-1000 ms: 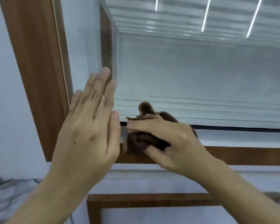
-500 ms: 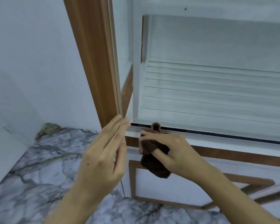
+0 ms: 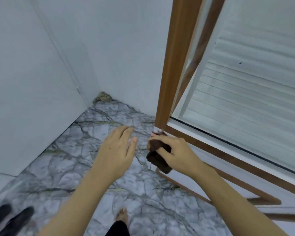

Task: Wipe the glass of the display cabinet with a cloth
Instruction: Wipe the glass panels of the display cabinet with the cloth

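Observation:
The display cabinet's glass [image 3: 255,92] fills the right side, set in a brown wooden frame [image 3: 174,65]. My right hand [image 3: 179,154] grips a bunched dark brown cloth [image 3: 157,156] just below the frame's lower left corner, off the glass. My left hand [image 3: 117,152] hovers to the left of the cloth with its fingers straight and together, holding nothing and touching nothing.
A marbled grey floor [image 3: 71,159] lies below, meeting pale walls [image 3: 92,48] in a corner with a small patch of debris [image 3: 103,96]. My bare foot [image 3: 122,216] stands at the bottom middle. Dark shoes [image 3: 10,218] sit at the bottom left. The lower cabinet panel [image 3: 228,189] runs along the right.
The view has swung down and left, from the glass to the floor. Both hands have come off the cabinet; the right hand still grips the cloth, now below the frame's corner.

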The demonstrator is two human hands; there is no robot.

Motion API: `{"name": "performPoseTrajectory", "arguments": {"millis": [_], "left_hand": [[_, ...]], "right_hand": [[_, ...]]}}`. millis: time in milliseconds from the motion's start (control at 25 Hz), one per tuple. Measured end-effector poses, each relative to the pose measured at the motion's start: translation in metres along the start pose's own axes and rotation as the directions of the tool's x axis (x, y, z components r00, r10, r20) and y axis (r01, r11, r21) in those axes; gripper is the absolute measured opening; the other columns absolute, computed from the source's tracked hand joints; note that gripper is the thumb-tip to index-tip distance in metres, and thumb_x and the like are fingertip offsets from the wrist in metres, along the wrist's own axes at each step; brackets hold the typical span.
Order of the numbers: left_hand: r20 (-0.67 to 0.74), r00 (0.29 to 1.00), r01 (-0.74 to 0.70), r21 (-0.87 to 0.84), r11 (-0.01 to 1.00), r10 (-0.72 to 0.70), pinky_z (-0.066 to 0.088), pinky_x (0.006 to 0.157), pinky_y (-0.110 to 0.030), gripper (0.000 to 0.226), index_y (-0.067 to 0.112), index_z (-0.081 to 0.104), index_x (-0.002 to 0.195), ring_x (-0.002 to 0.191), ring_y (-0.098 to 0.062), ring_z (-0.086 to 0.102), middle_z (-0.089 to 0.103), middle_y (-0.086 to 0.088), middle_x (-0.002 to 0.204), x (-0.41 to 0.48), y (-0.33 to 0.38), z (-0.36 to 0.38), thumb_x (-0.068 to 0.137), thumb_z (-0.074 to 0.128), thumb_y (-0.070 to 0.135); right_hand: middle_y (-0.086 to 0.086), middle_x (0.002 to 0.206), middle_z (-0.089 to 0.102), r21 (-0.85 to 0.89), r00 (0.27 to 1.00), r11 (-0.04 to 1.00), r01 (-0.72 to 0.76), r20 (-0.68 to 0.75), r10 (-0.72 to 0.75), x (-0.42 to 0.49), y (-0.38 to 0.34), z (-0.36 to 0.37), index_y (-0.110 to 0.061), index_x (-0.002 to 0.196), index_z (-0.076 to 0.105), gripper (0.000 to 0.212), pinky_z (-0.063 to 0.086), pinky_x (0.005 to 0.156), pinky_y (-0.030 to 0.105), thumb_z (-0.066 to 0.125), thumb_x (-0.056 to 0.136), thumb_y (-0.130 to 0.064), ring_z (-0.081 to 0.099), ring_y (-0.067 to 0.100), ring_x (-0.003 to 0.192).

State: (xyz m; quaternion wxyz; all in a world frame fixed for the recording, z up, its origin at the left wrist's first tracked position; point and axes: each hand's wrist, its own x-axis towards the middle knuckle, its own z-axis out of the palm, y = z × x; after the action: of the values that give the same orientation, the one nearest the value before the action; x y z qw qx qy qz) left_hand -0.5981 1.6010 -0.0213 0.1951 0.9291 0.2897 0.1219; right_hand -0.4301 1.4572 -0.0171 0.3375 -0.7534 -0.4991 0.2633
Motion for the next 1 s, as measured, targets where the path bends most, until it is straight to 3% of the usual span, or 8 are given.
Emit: {"name": "performPoseTrajectory", "arguments": {"millis": [80, 240, 480, 800, 920, 1000], "left_hand": [[0.032, 0.998, 0.053, 0.016, 0.998, -0.053, 0.035, 0.112, -0.032, 0.072, 0.011, 0.048, 0.145, 0.137, -0.020, 0.042, 0.048, -0.004, 0.148, -0.020, -0.004, -0.017, 0.099, 0.013, 0.054], [0.041, 0.988, 0.148, 0.024, 0.989, -0.149, 0.031, 0.116, -0.034, 0.078, 0.014, 0.044, 0.147, 0.143, -0.018, 0.035, 0.042, -0.003, 0.154, -0.048, -0.031, -0.039, 0.095, 0.006, 0.058], [0.017, 0.982, 0.186, 0.019, 0.982, -0.186, 0.035, 0.116, -0.039, 0.082, 0.011, 0.047, 0.146, 0.141, -0.021, 0.040, 0.045, -0.006, 0.152, -0.056, -0.107, -0.071, 0.094, 0.006, 0.058], [0.081, 0.994, 0.067, 0.064, 0.996, -0.073, 0.033, 0.117, -0.038, 0.084, 0.009, 0.051, 0.143, 0.140, -0.021, 0.041, 0.048, -0.007, 0.149, 0.010, -0.232, -0.132, 0.093, 0.003, 0.057], [0.089, 0.996, -0.019, 0.085, 0.996, 0.011, 0.034, 0.117, -0.038, 0.084, 0.009, 0.050, 0.144, 0.141, -0.021, 0.040, 0.048, -0.007, 0.150, 0.049, -0.249, -0.146, 0.092, 0.003, 0.057], [0.119, 0.990, -0.079, 0.077, 0.994, 0.070, 0.033, 0.118, -0.038, 0.082, 0.010, 0.049, 0.145, 0.142, -0.021, 0.039, 0.047, -0.007, 0.152, 0.080, -0.251, -0.148, 0.094, 0.004, 0.056]], "right_hand": [[-0.012, 0.140, 0.062, -0.023, 0.998, 1.000, 0.002, 0.062, -0.001, 0.001, -0.024, 0.008, -0.030, 0.131, 0.068, 0.029, 0.042, 0.114, 0.028, 0.056, 0.105, -0.027, 0.050, 0.001, 0.135], [-0.010, 0.147, 0.057, -0.088, 0.985, 0.995, 0.056, 0.167, -0.041, 0.007, -0.062, 0.033, -0.029, 0.134, 0.065, 0.031, 0.038, 0.110, 0.019, 0.054, 0.106, -0.025, 0.047, 0.002, 0.136], [-0.011, 0.150, 0.054, -0.121, 0.972, 0.992, 0.036, 0.233, -0.006, 0.051, -0.099, 0.094, -0.031, 0.138, 0.062, 0.034, 0.045, 0.110, 0.031, 0.049, 0.107, -0.036, 0.049, 0.010, 0.138], [-0.012, 0.150, 0.053, -0.062, 0.995, 0.996, -0.062, 0.077, 0.067, 0.156, -0.163, 0.147, -0.027, 0.143, 0.058, 0.038, 0.046, 0.102, 0.029, 0.050, 0.107, -0.035, 0.053, 0.012, 0.132], [-0.014, 0.148, 0.054, -0.002, 0.995, 0.995, -0.096, -0.008, 0.096, 0.179, -0.172, 0.148, -0.028, 0.138, 0.061, 0.034, 0.045, 0.093, 0.014, 0.051, 0.106, -0.032, 0.055, 0.006, 0.125], [-0.013, 0.150, 0.053, 0.001, 0.991, 0.992, -0.127, -0.041, 0.127, 0.192, -0.172, 0.144, -0.026, 0.139, 0.061, 0.035, 0.044, 0.096, 0.016, 0.050, 0.106, -0.032, 0.053, 0.007, 0.129]]}}
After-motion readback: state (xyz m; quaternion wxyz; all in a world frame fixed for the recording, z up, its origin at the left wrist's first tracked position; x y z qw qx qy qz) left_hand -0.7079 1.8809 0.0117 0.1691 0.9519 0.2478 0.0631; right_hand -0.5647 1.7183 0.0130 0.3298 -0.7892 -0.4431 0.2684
